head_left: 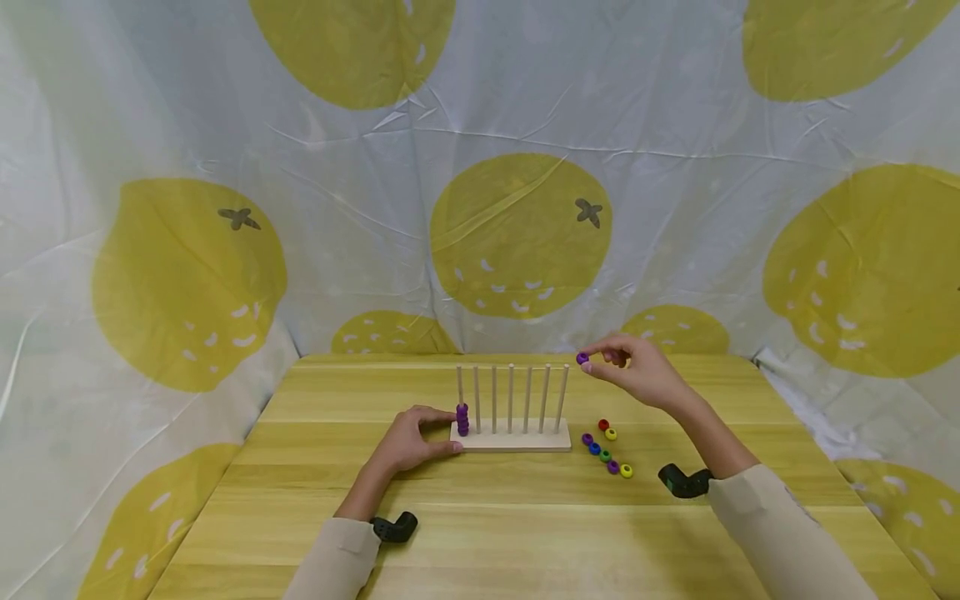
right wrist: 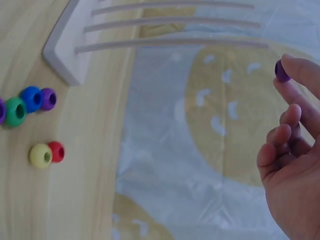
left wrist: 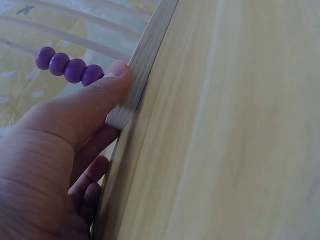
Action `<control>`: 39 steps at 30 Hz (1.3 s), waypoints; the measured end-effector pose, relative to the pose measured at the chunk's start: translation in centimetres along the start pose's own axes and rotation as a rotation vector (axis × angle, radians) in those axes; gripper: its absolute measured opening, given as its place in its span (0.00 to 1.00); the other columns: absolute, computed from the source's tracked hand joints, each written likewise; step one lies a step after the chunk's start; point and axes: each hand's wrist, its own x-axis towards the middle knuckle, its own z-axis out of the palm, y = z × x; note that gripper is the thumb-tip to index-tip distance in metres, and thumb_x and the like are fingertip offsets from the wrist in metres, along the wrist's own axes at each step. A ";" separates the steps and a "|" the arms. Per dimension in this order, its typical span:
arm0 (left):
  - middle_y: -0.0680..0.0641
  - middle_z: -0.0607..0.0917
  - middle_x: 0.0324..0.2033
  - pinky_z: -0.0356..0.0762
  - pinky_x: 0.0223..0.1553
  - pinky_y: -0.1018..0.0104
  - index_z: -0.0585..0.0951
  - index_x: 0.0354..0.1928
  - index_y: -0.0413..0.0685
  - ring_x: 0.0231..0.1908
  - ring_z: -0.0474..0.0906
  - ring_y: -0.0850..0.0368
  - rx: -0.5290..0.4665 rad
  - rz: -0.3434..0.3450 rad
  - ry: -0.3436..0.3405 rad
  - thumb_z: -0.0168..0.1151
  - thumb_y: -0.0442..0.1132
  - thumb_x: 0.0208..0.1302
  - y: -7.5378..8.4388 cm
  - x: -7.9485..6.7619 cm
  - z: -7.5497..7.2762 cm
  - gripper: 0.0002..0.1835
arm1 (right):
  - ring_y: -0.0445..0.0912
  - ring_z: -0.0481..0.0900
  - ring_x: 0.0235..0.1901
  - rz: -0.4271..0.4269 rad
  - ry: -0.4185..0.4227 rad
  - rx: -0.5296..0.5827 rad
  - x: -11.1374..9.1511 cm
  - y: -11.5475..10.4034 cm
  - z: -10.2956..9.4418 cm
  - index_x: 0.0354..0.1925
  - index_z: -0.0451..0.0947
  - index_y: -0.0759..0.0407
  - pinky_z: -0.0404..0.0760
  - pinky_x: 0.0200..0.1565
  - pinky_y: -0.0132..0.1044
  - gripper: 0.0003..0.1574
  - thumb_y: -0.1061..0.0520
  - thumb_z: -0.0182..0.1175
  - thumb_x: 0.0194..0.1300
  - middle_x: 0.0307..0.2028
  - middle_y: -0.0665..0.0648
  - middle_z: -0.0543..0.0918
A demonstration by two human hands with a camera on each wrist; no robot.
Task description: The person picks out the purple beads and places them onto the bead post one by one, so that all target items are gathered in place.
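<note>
Right fingers pinching purple bead — between the tips, seemingly — left fingers gripping pegged rack

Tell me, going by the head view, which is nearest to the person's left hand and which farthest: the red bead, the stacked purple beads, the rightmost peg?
1. Stacked purple beads: on the leftmost peg, beside the left hand.
2. Rightmost peg: at the right end of the rack.
3. Red bead: on the table, right of the rack.
</note>
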 end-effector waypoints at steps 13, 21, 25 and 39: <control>0.54 0.87 0.55 0.73 0.67 0.43 0.87 0.57 0.63 0.62 0.79 0.48 0.004 0.003 0.002 0.80 0.62 0.50 -0.3 0.0 0.1 0.31 | 0.49 0.65 0.33 -0.098 0.023 0.026 2.3 -4.1 1.5 0.51 0.89 0.44 0.64 0.35 0.41 0.16 0.42 0.68 0.69 0.33 0.53 0.71; 0.54 0.87 0.55 0.74 0.67 0.43 0.87 0.57 0.64 0.61 0.79 0.48 0.012 0.004 0.006 0.80 0.62 0.50 -0.5 0.1 0.2 0.31 | 0.51 0.64 0.35 -0.136 -0.013 0.052 3.7 -6.1 3.4 0.50 0.89 0.42 0.63 0.37 0.43 0.15 0.41 0.69 0.68 0.33 0.54 0.71; 0.55 0.87 0.55 0.73 0.67 0.44 0.87 0.57 0.64 0.61 0.79 0.50 0.007 -0.004 0.000 0.80 0.62 0.49 -0.3 0.0 0.1 0.32 | 0.51 0.66 0.36 -0.148 -0.020 0.040 4.3 -7.1 4.7 0.49 0.89 0.41 0.65 0.38 0.43 0.14 0.42 0.69 0.68 0.34 0.53 0.73; 0.54 0.88 0.55 0.75 0.65 0.43 0.87 0.57 0.63 0.60 0.80 0.49 0.006 0.006 0.006 0.80 0.62 0.50 0.0 0.0 0.1 0.32 | 0.49 0.68 0.37 -0.189 -0.055 0.043 6.1 -9.2 8.2 0.47 0.89 0.43 0.67 0.39 0.41 0.11 0.45 0.68 0.69 0.33 0.50 0.77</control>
